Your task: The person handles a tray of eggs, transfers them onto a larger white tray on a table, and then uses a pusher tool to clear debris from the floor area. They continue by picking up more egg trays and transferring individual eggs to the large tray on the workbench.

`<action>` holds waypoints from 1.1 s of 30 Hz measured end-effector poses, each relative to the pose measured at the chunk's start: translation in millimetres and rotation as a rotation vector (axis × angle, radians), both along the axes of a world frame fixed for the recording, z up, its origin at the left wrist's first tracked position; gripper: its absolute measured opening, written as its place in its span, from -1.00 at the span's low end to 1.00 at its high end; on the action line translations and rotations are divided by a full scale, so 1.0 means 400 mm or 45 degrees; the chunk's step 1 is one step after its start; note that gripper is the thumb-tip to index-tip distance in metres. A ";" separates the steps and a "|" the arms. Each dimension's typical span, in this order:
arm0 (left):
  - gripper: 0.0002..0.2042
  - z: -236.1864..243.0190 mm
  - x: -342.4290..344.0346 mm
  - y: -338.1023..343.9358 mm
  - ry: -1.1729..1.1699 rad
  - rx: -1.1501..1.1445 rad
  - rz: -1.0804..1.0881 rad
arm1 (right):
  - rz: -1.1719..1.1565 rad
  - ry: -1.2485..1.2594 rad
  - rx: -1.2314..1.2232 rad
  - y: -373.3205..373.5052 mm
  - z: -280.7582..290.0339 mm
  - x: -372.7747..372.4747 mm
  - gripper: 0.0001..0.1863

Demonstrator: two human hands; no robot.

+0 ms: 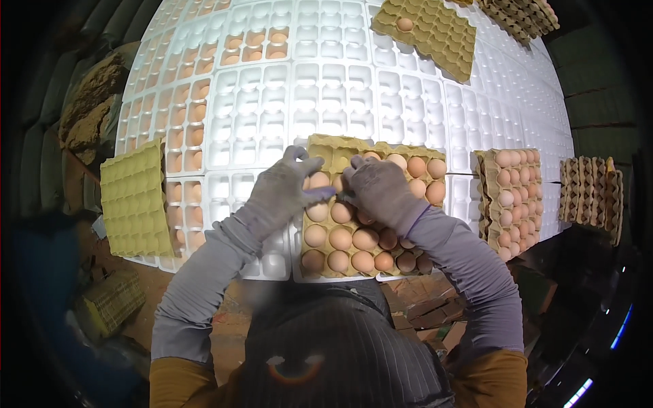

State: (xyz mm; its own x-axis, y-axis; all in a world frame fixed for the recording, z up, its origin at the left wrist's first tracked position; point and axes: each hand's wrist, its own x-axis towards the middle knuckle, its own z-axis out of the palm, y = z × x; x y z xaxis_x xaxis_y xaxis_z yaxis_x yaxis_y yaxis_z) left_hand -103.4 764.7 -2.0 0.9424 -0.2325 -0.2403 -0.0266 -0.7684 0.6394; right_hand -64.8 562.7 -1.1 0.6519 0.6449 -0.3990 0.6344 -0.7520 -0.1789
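In front of me lies a brown pulp egg tray (325, 144) filled with eggs (341, 238) in most of its cups; a few cups at its far left hold none. My left hand (284, 187), in a grey glove, reaches over the tray's left side, its thumb and forefinger closed around an egg (318, 180). Beside it, my gloved right hand (379, 185) bends its fingers down into the tray, closed against another egg (339, 182). The right hand hides part of that egg and several cups beneath.
White moulded trays (248, 95) cover the table, some at the left holding eggs (194, 136). An upturned pulp tray (136, 204) lies left. On the right stand a full egg tray (520, 197) and stacked pulp trays (592, 194). Another pulp tray (435, 34) with one egg lies far off.
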 end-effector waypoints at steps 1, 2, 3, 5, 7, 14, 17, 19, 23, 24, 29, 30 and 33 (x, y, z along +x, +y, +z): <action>-0.64 -0.010 -0.005 -0.002 0.005 0.008 0.004 | 0.004 0.005 0.008 -0.014 0.006 0.020 -0.60; -0.62 -0.021 -0.021 0.007 -0.092 0.133 -0.061 | -0.227 0.333 0.258 -0.036 0.018 0.045 -0.57; -0.60 -0.030 -0.029 0.011 -0.187 0.248 -0.136 | -0.465 0.666 0.493 -0.068 0.031 0.064 -0.54; -0.60 -0.021 -0.024 0.014 -0.210 0.230 -0.149 | -0.863 1.523 1.224 -0.138 0.062 0.053 -0.49; -0.62 -0.010 -0.010 0.044 0.393 -0.470 0.278 | -0.709 1.361 1.204 -0.137 0.097 0.025 -0.58; -0.48 -0.021 -0.045 -0.008 -0.003 0.084 0.000 | 0.181 -0.448 0.174 -0.011 -0.034 -0.130 -0.82; -0.51 -0.013 -0.030 -0.024 -0.062 0.221 -0.079 | 0.011 -0.108 0.181 -0.025 -0.071 -0.115 -0.75; -0.56 -0.014 -0.016 -0.024 -0.026 0.349 -0.086 | 0.012 -0.125 0.417 -0.073 -0.024 -0.111 -0.70; -0.57 -0.011 -0.037 -0.021 -0.081 0.369 -0.117 | -1.049 1.505 1.169 -0.166 0.102 -0.097 -0.56; -0.58 -0.003 -0.033 -0.027 -0.066 0.242 -0.030 | -1.222 1.930 1.432 -0.201 0.091 -0.110 -0.48; -0.54 0.086 -0.053 0.013 0.685 -1.416 0.826 | -1.076 2.026 2.194 -0.243 0.033 -0.186 -0.44; -0.53 0.122 -0.062 0.004 0.641 -1.407 0.787 | -1.084 2.044 2.223 -0.242 0.041 -0.190 -0.44; -0.53 0.112 -0.063 0.012 0.625 -1.272 0.645 | -1.030 1.960 2.164 -0.249 0.052 -0.191 -0.38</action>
